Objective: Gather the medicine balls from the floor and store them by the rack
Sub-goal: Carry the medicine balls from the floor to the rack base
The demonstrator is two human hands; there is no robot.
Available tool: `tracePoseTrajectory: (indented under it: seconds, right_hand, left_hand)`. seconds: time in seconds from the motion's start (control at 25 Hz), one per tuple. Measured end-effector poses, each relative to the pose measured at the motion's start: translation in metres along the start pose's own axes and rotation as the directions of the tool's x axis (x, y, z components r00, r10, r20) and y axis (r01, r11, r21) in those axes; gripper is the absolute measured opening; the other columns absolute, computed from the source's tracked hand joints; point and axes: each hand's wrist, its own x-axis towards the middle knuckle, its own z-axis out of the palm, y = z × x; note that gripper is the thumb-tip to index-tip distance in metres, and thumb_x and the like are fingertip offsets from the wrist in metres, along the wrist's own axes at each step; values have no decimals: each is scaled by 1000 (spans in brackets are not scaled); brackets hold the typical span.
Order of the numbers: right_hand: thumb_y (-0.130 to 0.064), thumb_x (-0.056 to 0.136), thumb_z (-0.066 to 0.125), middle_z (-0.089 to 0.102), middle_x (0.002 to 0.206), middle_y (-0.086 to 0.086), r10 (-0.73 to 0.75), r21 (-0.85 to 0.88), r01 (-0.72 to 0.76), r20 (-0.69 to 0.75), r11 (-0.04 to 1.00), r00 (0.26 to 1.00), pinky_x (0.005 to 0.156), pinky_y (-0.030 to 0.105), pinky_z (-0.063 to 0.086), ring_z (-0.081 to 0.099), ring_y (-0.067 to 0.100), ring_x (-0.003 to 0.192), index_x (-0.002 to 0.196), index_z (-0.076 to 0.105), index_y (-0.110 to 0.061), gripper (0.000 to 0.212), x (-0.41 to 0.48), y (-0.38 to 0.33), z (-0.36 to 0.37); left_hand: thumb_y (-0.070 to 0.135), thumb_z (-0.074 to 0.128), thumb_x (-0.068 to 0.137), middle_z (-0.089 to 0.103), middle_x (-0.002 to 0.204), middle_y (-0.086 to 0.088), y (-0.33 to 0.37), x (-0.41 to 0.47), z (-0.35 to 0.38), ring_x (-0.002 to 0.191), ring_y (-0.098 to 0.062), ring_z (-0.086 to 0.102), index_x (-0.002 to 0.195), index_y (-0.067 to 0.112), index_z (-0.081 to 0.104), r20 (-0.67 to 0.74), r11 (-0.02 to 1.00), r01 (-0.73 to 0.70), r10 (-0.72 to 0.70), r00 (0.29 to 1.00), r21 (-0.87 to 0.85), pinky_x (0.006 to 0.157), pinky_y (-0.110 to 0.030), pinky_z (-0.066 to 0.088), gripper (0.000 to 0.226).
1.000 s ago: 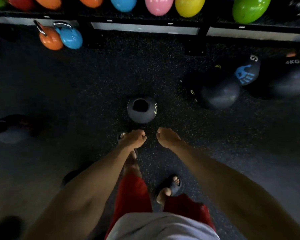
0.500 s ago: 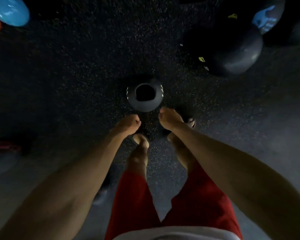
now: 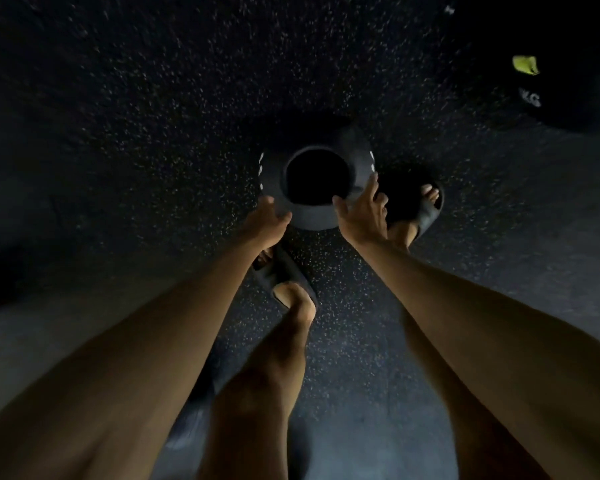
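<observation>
A dark grey medicine ball with a black round patch on top and small white marks on its sides lies on the speckled black floor straight ahead. My left hand reaches to the ball's near left side, fingers loosely bent, at or just touching its edge. My right hand is at the ball's near right side with fingers spread and straight, tips on or just over its surface. Neither hand grips it.
A second black medicine ball with a yellow mark and white "KG" lettering lies at the upper right. My feet in dark slides stand close to the ball, one right beside it, the other behind it. The rack is out of view.
I have bent lower and the view tilted down, so the rack and kettlebells left the frame. Both hands moved forward from short of the ball to its near sides, the right fingers spreading.
</observation>
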Motion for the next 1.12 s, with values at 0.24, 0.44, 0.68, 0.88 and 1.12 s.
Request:
tracePoseTrajectory:
  seconds: [0.24, 0.44, 0.68, 0.88, 1.12]
  right_hand:
    - [-55, 101, 41, 9, 165, 21, -127, 59, 137, -151, 989, 980, 113, 59, 31, 24, 46, 146, 159, -5, -33, 77, 66, -5, 29]
    - [-52, 103, 35, 29, 158, 20, -140, 57, 151, -166, 987, 976, 107, 58, 40, 44, 48, 131, 159, -3, -35, 70, 91, 3, 14]
    - [-44, 106, 36, 43, 152, 18, -73, 30, 73, 1, 997, 997, 110, 44, 36, 43, 39, 137, 161, 13, -22, 63, 166, -10, -62]
    - [-43, 107, 29, 45, 149, 21, 137, 278, -109, -81, 954, 987, 109, 41, 39, 44, 38, 135, 150, 40, -8, 56, 203, -20, -116]
    - [-63, 99, 34, 0, 166, 17, -255, 256, 301, -197, 919, 947, 121, 44, 14, 5, 33, 153, 160, -3, -26, 81, 148, -12, -113]
  left_hand:
    - [57, 66, 88, 30, 159, -5, -5, 65, 25, 142, -30, 38, 157, 21, 9, -41, 884, 78, -109, 993, -462, 114, -52, 37, 97]
    - [83, 63, 63, 25, 163, -3, 1, 72, 42, 147, -21, 31, 160, 26, 11, -203, 861, -103, 0, 979, -498, 121, -43, 30, 124]
    - [81, 63, 67, 6, 168, -8, 28, 74, 45, 154, -26, 11, 160, 25, -5, -323, 899, -436, 421, 848, 27, 122, -53, 22, 128]
    - [87, 61, 66, 10, 166, -9, 130, 103, 17, 152, -35, 11, 158, 41, -3, -306, 855, -507, 514, 801, 109, 118, -64, 22, 121]
    - [79, 46, 85, 2, 167, -9, 266, 128, 6, 151, -39, 5, 156, 47, 9, -324, 914, -319, 389, 862, 249, 116, -62, 14, 87]
